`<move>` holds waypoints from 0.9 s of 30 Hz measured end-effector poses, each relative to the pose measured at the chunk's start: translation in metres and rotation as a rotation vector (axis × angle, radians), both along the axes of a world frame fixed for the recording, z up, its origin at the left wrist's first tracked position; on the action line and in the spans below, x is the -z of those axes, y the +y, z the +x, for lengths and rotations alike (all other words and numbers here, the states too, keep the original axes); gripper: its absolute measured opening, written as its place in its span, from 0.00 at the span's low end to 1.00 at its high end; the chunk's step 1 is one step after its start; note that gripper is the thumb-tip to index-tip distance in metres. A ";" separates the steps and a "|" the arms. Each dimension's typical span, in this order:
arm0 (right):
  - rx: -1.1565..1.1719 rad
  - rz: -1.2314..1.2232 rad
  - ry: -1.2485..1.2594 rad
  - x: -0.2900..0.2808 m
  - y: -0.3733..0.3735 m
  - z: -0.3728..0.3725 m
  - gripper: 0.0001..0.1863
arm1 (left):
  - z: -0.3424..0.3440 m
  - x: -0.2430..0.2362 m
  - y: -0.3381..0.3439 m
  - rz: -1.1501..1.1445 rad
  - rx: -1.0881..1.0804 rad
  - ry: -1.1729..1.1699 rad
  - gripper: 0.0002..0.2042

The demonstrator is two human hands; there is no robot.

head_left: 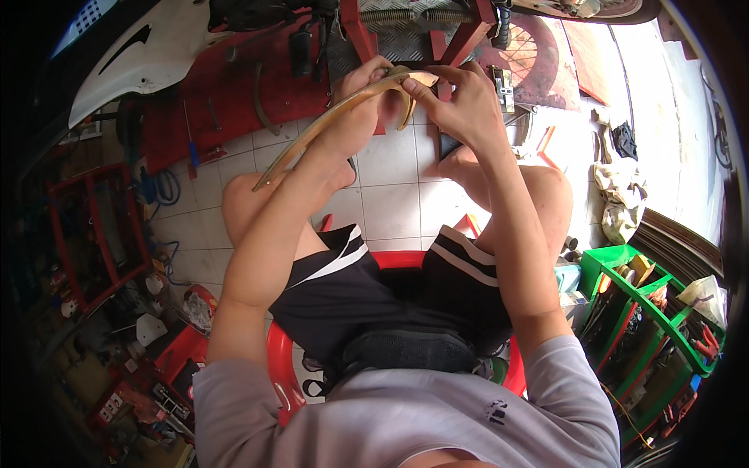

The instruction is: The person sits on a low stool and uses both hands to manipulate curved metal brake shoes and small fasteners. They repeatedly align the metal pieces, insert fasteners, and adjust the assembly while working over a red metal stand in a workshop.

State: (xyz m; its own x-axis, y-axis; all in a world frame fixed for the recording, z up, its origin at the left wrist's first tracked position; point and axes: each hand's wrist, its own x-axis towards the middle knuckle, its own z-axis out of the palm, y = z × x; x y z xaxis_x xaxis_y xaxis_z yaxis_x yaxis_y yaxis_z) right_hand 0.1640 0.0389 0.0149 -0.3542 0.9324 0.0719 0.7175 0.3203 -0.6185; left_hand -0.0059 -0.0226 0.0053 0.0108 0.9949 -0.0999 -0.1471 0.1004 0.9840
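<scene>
Held up in front of my knees is a long, curved, gold-tan trim piece [328, 109] that looks like a vehicle body part. It has a pointed tail reaching down to the left over my left forearm, and a shorter hooked arm near its upper end. My left hand [363, 81] is closed on it near the top, its fingers partly hidden behind the piece. With thumb and fingers my right hand [468, 101] pinches the upper right end. A small dark part sits at the piece's top edge between both hands; its kind is unclear.
I sit on a red plastic chair [285, 366] over white floor tiles. A red mat [234, 93] ahead carries a blue-handled screwdriver [192, 148] and a curved strip [260, 101]. Red metal stand legs [468, 35] rise ahead. A green tool rack [624, 281] stands right, a red rack [97, 234] left.
</scene>
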 end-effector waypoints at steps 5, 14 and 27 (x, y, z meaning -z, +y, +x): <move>-0.217 -0.077 0.265 -0.002 0.008 0.000 0.24 | -0.008 -0.014 0.000 -0.063 0.150 -0.170 0.11; -0.416 -0.348 0.476 0.003 0.012 -0.005 0.19 | -0.028 -0.013 0.002 -0.007 0.271 -0.118 0.11; -0.419 -0.850 1.083 0.005 -0.007 -0.023 0.13 | -0.025 -0.007 0.003 0.273 0.056 0.141 0.11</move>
State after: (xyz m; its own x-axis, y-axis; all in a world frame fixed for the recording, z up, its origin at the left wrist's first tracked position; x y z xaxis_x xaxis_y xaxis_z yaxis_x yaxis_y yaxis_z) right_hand 0.1409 0.0318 0.0094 -0.7405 0.6711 -0.0365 -0.2736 -0.3505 -0.8957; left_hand -0.0309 -0.0196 0.0123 0.0713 0.9835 0.1662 -0.0085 -0.1661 0.9861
